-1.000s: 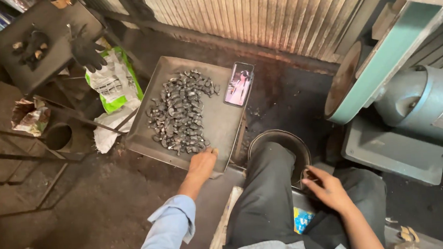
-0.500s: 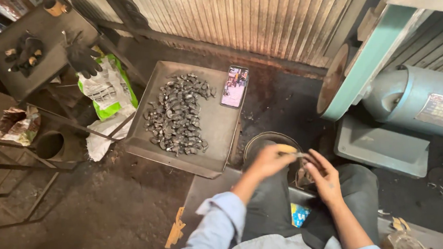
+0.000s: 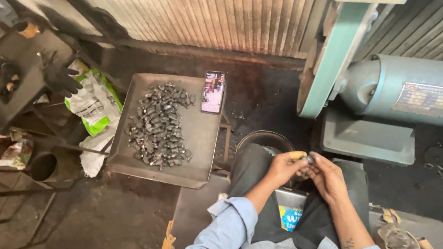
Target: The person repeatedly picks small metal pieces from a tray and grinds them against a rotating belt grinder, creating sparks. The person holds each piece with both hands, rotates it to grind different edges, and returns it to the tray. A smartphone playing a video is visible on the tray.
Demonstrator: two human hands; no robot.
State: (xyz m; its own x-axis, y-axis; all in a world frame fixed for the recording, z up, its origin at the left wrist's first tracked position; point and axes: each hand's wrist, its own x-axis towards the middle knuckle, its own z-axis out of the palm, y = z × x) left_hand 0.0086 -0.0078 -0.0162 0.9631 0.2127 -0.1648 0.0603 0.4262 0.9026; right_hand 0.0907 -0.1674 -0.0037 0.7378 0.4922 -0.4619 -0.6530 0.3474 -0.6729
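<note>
- We see a big grinding machine (image 3: 384,76) filling the right side: a grey-blue motor drum and a green guard slanting across a worn wheel, all on a blocky grey base.
- Behind everything runs a wall of rusty corrugated sheet (image 3: 214,16), ribbed and streaked.
- Our legs in dark trousers (image 3: 268,204) stretch forward between the machine and a square metal tray (image 3: 202,141), dull grey with a raised rim.
- On that tray lies a heap of small dark metal pieces (image 3: 159,126), lumpy and shiny in spots, well apart from our hands.
- A phone (image 3: 213,92) with a lit screen rests on the tray's far right corner.
- Left of the tray sit crumpled green-and-white bags (image 3: 93,105) and a dark stand with black gloves (image 3: 60,78).
- A round dark bowl (image 3: 264,137) peeps out just beyond our knee.
- Our left hand (image 3: 281,168) and right hand (image 3: 326,177) meet over our lap, fingers curled closely together.
- Between the fingertips we pinch one small dark metal piece (image 3: 308,159), touched by both hands; its shape is too small to tell.
</note>
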